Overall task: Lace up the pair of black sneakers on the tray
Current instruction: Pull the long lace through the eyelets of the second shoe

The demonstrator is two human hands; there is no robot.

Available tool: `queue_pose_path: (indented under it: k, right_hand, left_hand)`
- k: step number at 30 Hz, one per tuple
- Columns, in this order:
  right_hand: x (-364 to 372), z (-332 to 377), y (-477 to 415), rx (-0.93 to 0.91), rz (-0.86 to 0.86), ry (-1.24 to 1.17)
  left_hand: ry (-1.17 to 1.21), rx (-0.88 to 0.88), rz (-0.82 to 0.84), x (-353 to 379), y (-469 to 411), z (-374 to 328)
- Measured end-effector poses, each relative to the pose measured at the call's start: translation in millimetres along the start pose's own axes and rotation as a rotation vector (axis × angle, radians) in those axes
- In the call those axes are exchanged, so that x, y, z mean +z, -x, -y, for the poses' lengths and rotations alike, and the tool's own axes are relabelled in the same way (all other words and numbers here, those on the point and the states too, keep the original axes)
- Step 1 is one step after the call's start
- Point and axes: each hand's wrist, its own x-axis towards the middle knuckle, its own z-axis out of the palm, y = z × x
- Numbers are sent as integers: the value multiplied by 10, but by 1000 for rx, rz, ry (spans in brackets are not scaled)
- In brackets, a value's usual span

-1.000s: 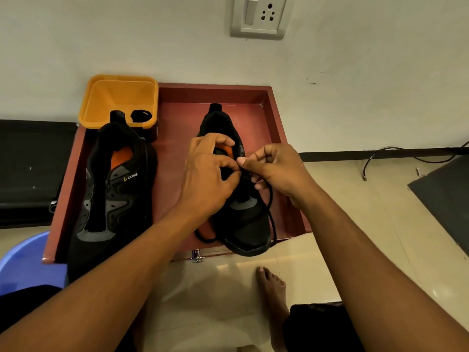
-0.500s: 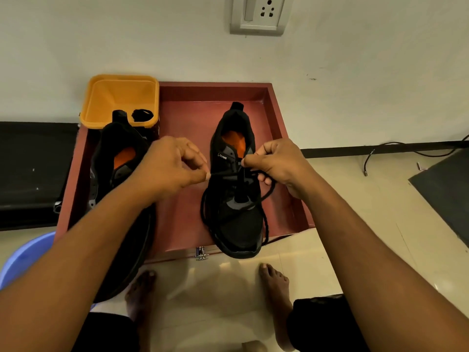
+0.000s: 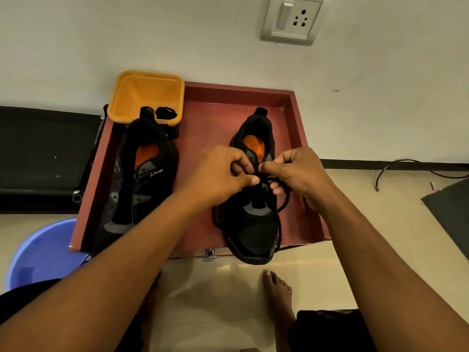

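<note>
Two black sneakers with orange insoles lie in a dark red tray [image 3: 291,123]. The left sneaker [image 3: 142,179] has no lace in its eyelets. Over the upper eyelets of the right sneaker [image 3: 253,224], my left hand [image 3: 218,174] and my right hand [image 3: 294,174] meet, each pinching the black lace [image 3: 281,212]. Loose lace loops down both sides of that shoe toward its toe. Another bundled black lace [image 3: 166,113] lies in the orange bin [image 3: 147,95].
The orange bin stands at the tray's back left corner against the wall. A blue plastic tub [image 3: 43,252] sits on the floor at the left. My bare foot [image 3: 276,290] rests on the tiled floor below the tray. A cable [image 3: 406,166] runs along the right wall.
My left hand pulled out to the left with the lace half a second ago and has now come back to the right shoe's eyelets beside my right hand.
</note>
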Motion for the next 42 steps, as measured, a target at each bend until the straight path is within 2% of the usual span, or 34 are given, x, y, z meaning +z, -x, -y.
queue_pose_path:
  k: [6, 10, 15, 18, 22, 25, 29, 34, 37, 42]
  right_hand:
    - [33, 37, 17, 33, 48, -41]
    - [68, 41, 15, 32, 50, -12]
    - [47, 80, 29, 62, 25, 11]
    - [45, 97, 59, 101, 44, -53]
    - [83, 89, 46, 109, 57, -61]
    - [139, 58, 28, 56, 17, 18]
    - [114, 50, 27, 53, 3, 11]
    - [171, 82, 36, 66, 31, -45]
    - [208, 101, 22, 67, 27, -46]
    - [215, 103, 33, 79, 16, -58]
  left_hand:
    - [-167, -47, 22, -267, -35, 80]
    - [-184, -69, 139, -281, -2, 90]
    - [-278, -101, 131, -553, -53, 180]
    - [-240, -106, 119, -679, -44, 230]
    - [-68, -49, 227, -479, 26, 123]
    - [-108, -11, 181, -392, 16, 86]
    - [-100, -73, 24, -722, -39, 201]
    - [-135, -26, 205, -660, 31, 194]
    - [-66, -3, 164, -445, 7, 135]
    - [-140, -5, 91, -396, -30, 139]
